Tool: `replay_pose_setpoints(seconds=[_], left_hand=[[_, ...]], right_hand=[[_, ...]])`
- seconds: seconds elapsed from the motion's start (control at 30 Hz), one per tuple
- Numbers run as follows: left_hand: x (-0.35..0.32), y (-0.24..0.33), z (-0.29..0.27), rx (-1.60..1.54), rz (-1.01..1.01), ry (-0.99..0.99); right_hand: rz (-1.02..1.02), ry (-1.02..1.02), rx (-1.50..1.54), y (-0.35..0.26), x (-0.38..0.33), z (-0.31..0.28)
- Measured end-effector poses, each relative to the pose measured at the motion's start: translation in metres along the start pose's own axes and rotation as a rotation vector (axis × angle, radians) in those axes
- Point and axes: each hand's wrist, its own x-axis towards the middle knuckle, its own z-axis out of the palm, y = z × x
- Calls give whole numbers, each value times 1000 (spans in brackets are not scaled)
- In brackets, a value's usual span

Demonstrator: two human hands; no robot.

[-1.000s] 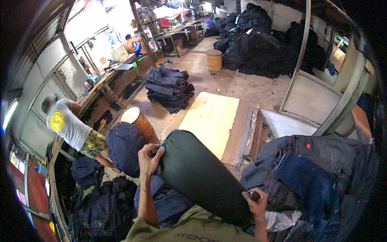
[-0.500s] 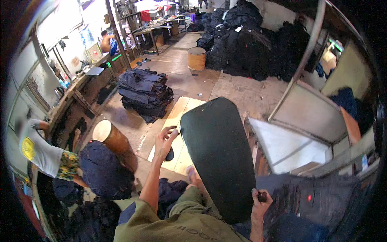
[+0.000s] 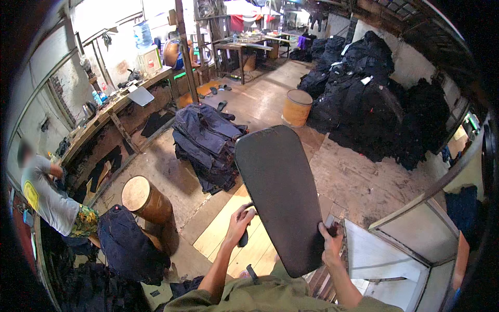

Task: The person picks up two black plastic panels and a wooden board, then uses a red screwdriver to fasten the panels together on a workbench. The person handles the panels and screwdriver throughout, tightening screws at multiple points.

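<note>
A long dark board [image 3: 278, 200] with rounded corners, wider toward me than at its far end, stands tilted in front of me. My right hand [image 3: 331, 242] is closed at its lower right edge, thumb against the rim, with a dark brown knob-like piece partly showing among the fingers. At the left edge is my left hand [image 3: 239, 223], its fingers curled in beside the rim. A small dark shape shows under that hand; whether the hand holds it is unclear. Below the board lie pale wooden planks [image 3: 221, 234].
A stack of dark denim garments [image 3: 208, 135] sits ahead. Brown drums [image 3: 148, 200] [image 3: 297, 108] stand left and farther off. Dark cloth is heaped [image 3: 364, 104] at far right. A person in a grey shirt [image 3: 49, 195] stands left, near cloth [image 3: 130, 244]. A white panel [image 3: 379, 255] lies right.
My view has swung so the room sits lower and the far heap shows more. My left hand has come in closer to the board's edge, fingers now curled. The right hand keeps its grip.
</note>
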Motion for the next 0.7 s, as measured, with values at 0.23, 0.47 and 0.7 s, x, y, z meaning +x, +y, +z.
replay_pose_setpoints(seconds=[0.23,0.47,0.7], left_hand=[[271,-5,110,-292,-30,208],[509,27,129,-196,-35,596],[727,9,81,-354,13,905]], right_hand=[[72,-211,-180,-25,278,82],[-135,-503,-326,-80,559,184],[-170,-369,-222,-39,834,283]])
